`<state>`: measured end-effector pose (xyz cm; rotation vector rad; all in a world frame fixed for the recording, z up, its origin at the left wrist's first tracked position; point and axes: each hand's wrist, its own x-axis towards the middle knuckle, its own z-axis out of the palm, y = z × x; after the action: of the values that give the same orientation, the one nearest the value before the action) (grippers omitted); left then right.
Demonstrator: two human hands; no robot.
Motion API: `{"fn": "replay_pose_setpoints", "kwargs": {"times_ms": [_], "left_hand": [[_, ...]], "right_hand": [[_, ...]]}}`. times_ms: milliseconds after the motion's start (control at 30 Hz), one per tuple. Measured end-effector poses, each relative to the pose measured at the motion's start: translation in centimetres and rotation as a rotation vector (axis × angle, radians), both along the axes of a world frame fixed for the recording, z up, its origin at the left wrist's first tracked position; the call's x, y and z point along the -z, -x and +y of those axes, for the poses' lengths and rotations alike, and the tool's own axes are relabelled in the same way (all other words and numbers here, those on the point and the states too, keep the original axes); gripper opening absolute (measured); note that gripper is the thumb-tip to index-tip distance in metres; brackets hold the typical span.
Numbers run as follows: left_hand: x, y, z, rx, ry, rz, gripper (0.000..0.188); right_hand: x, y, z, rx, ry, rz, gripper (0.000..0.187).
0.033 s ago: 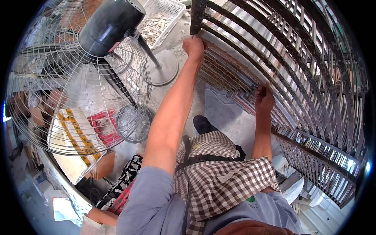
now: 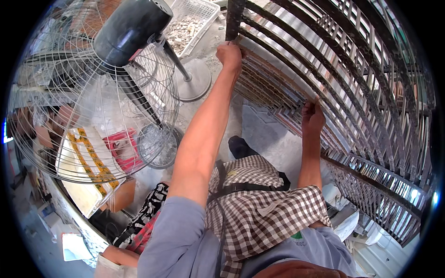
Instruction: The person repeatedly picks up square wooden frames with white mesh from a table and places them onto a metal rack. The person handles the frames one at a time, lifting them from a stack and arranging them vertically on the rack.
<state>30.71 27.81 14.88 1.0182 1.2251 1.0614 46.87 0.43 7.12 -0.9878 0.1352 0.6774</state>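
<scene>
My left hand (image 2: 229, 55) is closed at the left end of a thin pale board (image 2: 274, 64), close beside the upright post of a dark metal rack (image 2: 235, 19). Lower and to the right, my right hand (image 2: 313, 116) pinches the front edge of that board. The board lies level among the rack's bars, and its far part is hidden behind them. Below it, several similar boards with brownish edges (image 2: 266, 88) are stacked in layers. My fingertips on the left side are mostly hidden.
A large black fan (image 2: 132, 32) with a wire cage stands at the left. Behind it is a white plastic basket (image 2: 214, 13) of small pale pieces. A taped white foam box (image 2: 81, 162) and a red crate (image 2: 121, 164) sit lower left. Another person's arm (image 2: 121, 255) shows at the bottom left.
</scene>
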Motion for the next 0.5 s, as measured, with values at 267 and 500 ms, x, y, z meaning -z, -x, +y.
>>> {"fn": "replay_pose_setpoints", "kwargs": {"times_ms": [267, 500], "left_hand": [[2.6, 1.6, 1.4, 0.129, 0.061, -0.125, 0.028], [1.9, 4.4, -5.3, 0.228, 0.187, -0.220, 0.034]], "right_hand": [[2.2, -0.8, 0.3, -0.090, -0.091, 0.020, 0.027], [1.1, -1.0, -0.5, -0.158, -0.042, 0.056, 0.034]]}}
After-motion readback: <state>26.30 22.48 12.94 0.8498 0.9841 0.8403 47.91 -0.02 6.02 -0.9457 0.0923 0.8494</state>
